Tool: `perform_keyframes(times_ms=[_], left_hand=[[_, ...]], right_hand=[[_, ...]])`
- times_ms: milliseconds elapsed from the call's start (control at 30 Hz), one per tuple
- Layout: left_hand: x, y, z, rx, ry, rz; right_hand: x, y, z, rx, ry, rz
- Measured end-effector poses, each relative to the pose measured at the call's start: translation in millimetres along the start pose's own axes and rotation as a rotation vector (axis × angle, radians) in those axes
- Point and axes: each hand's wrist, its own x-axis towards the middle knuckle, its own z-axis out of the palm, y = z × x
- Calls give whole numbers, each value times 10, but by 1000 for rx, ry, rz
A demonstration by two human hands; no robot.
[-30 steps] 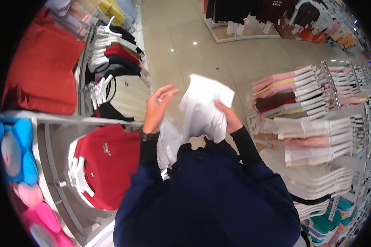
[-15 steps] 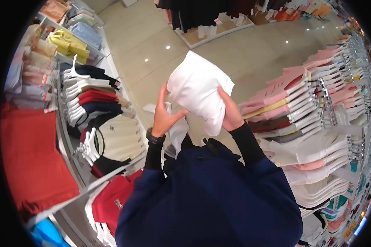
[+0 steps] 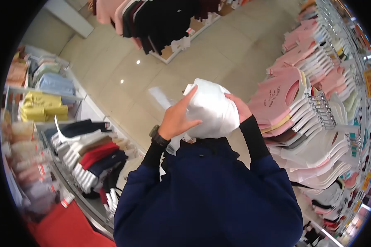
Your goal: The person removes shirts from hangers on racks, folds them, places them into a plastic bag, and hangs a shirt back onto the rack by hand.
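Observation:
A folded white cloth (image 3: 213,110), bundled smooth and rounded, is held up in front of my chest between both hands. My left hand (image 3: 178,118), with a dark watch at its wrist, presses the bundle's left side, fingers along the edge and thumb across the near face. On the far right side, my right hand (image 3: 240,108) grips the cloth, some of its fingers hidden behind it. A translucent plastic strip or bag (image 3: 160,97) hangs behind my left hand, blurred at its upper end; I cannot tell what holds it.
Shirts on white hangers (image 3: 86,158) line the left rack, with folded yellow clothes (image 3: 43,107) and a red cloth (image 3: 68,226) nearby. On the right hang pink shirts (image 3: 274,96) and white ones (image 3: 313,150). A dark clothing display (image 3: 160,20) stands ahead on the tiled floor (image 3: 132,90).
The view has turned, shifting the racks. The white cloth has come lower and closer to my body and looks rounder and more compact. Both hands still hold it.

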Motion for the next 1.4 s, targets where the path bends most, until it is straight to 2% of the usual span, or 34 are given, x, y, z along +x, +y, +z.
perform_keyframes(times_ms=[67,167,267,400,467,500,600,633,733,833,900,1000,1133,1233,1333,1400], left_hand=[[134,-7,-48,332,-109,-55],[474,-118,-34,358,19,124],[874,5,-13,379,-126,410],[1525,-322,388,544,-243,437],[1892,-447,514,501,-311,468],[2081,-468,526,483,-349,478],[2711,-403,585,269,-363,446],[2939,-390,600,273,-424,344],[3601,-560,675,249,-394,290],[4159,-417,592,-54,-461,35],[4477,-379,596,-339,-527,-161],[4797,-268,666,-660,-539,-305],[5145,-226,798,-848,-538,-437],[5379,-276,954,-883,-570,-479],[5600,-204,1108,-1051,-662,-534],[5767,-254,1243,-1124,-790,-559]], right_hand=[[64,-53,-18,59,-8,-8],[209,-163,-70,112,-1,-29],[399,-301,-223,149,-8,-60],[508,-689,-130,165,-1,-72],[527,-954,-165,177,32,-104],[520,-1098,-193,48,123,-174],[540,-1554,-513,47,48,-393],[418,-1698,-554,-36,319,-490],[448,-1996,-529,-268,947,-1144],[398,-2091,-563,-527,989,-1299],[461,-2088,-443,-540,892,-1255],[644,-2254,-251,-612,760,-1209],[949,-2680,-307,-532,698,-1094],[1272,-3042,-606,-209,560,-837],[1521,-3462,-818,197,210,-757],[1588,-3743,-784,279,98,-769]])
